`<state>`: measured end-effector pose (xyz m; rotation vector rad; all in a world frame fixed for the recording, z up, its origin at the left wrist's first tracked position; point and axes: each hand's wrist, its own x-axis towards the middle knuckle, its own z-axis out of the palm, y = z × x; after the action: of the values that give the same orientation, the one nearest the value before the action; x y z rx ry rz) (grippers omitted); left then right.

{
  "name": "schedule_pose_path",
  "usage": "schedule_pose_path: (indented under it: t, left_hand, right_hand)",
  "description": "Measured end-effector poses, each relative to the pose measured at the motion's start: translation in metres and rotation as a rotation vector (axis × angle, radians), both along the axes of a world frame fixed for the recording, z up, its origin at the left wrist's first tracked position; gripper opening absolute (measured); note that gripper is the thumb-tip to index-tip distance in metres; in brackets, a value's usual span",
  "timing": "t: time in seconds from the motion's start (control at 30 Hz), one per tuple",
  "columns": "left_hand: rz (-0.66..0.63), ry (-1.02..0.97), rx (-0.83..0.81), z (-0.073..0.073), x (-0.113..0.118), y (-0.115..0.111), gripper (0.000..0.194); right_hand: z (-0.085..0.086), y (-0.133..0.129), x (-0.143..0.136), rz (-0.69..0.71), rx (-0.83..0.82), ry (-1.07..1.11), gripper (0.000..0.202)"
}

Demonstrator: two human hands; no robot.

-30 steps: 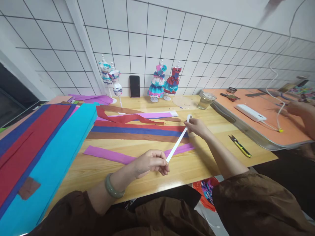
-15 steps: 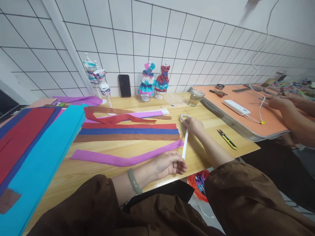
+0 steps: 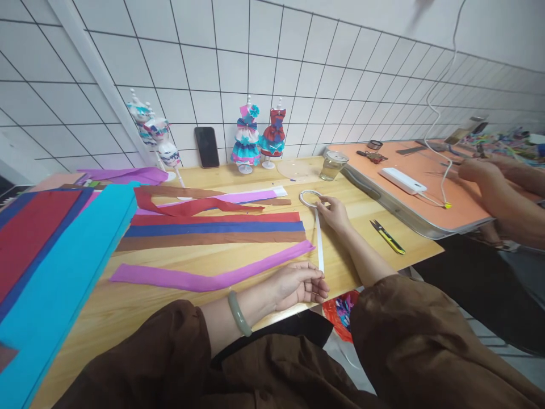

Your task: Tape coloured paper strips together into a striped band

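Note:
A roll of white tape [image 3: 303, 199] is at the table's right part, with a white strip [image 3: 319, 241] pulled out of it toward me. My right hand [image 3: 335, 215] has its fingertips closed on the near right edge of the roll. The strip's free end is pinched between thumb and fingers of my left hand [image 3: 300, 285], near the front edge of the table. Just left of the tape lies a purple fabric strip [image 3: 213, 281]. Behind it are flat red [image 3: 221, 218], blue [image 3: 221, 228] and brown [image 3: 221, 238] strips.
Stacked wide strips, turquoise [image 3: 85, 272] on top, cover the left side. Thread snips [image 3: 387, 237] lie right of my forearm. A lidded glass [image 3: 334, 166], a phone [image 3: 206, 147] and small dressed mannequins [image 3: 246, 142] stand behind. Another person's hands [image 3: 485, 173] are over the orange table [image 3: 464, 213].
The view has shifted slightly. The tape roll, more tilted before, now looks flatter and a bit farther left of my right fingers. My left hand still pinches the strip's end.

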<state>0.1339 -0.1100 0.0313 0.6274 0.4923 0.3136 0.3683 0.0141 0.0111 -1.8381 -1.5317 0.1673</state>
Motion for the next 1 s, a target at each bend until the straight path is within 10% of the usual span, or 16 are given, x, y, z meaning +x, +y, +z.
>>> schedule_pose_path:
  t: [0.43, 1.0]
  left_hand:
    - [-0.016, -0.065, 0.050, -0.005, -0.005, 0.000, 0.017]
    - [-0.012, -0.039, 0.027, -0.011, -0.012, 0.002, 0.025]
  right_hand:
    - [0.022, -0.172, -0.060, 0.078, -0.308, 0.520, 0.044]
    - [0.018, -0.170, -0.106, 0.242, -0.391, 1.269, 0.032]
